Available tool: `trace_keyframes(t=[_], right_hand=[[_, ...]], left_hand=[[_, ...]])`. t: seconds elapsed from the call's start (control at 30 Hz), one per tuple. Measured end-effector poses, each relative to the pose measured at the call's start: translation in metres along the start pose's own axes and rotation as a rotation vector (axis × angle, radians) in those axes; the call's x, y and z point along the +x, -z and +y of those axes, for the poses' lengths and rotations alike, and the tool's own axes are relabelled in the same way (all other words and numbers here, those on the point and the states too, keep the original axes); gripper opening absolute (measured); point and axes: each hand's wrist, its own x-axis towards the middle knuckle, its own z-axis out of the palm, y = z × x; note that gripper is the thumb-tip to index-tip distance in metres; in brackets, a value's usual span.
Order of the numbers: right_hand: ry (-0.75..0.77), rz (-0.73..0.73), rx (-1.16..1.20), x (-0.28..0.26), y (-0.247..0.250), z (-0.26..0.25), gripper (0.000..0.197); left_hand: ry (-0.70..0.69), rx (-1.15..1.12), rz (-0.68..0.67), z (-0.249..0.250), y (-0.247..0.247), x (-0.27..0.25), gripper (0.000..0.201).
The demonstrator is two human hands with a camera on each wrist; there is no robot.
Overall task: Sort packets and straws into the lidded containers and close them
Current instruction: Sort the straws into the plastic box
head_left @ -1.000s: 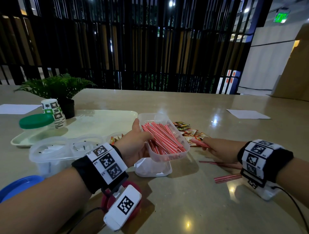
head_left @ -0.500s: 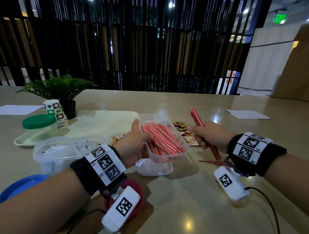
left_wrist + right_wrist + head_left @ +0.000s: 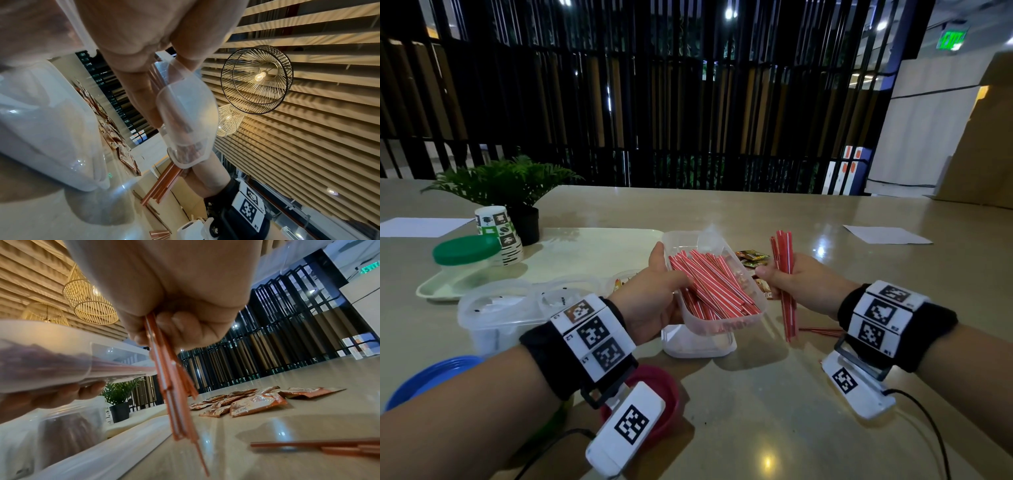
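My left hand (image 3: 654,298) holds a clear rectangular container (image 3: 726,323) by its left side, tilted above the table and filled with red-and-white straws (image 3: 709,284). My right hand (image 3: 796,284) grips a bundle of straws (image 3: 784,253) upright, just right of the container. In the right wrist view the bundle (image 3: 176,402) hangs down from the fist beside the container (image 3: 61,353). A few loose straws (image 3: 822,330) lie on the table under the right wrist. Several orange packets (image 3: 751,257) lie behind the container, and they show as packets (image 3: 257,402) in the right wrist view.
A second clear container (image 3: 698,346) sits below the held one. Clear tubs (image 3: 496,308), a green-lidded jar (image 3: 465,250), paper cups (image 3: 500,229) and a potted plant (image 3: 510,181) stand at the left by a pale tray (image 3: 592,246). A blue lid (image 3: 431,377) and red lid (image 3: 654,387) lie near me.
My right hand picked a bundle of straws off the table, lifted it and turned it upright beside the container. My left hand kept hold of the container.
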Motion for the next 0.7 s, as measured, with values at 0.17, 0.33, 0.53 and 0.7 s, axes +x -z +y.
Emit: trace_keyframes(t=[0.17,0.33,0.53,0.7], right_hand=[[-0.027,0.0,0.036,-0.003,-0.009,0.011,0.031],[-0.074,-0.091,0.047,-0.006,-0.014,0.016,0.031],[-0.078,-0.137,-0.036,-0.006,-0.005,0.013,0.016],[-0.067,-0.139,0.041,-0.008,0.0,0.008,0.011]], left_hand=[[0.004,-0.021,-0.002,0.0,-0.001,0.0,0.054],[-0.001,-0.018,-0.007,-0.001,-0.001,-0.001,0.053],[-0.019,-0.017,-0.007,-0.002,-0.002,0.0,0.055],[-0.019,-0.014,-0.01,-0.002,-0.002,0.001,0.057]])
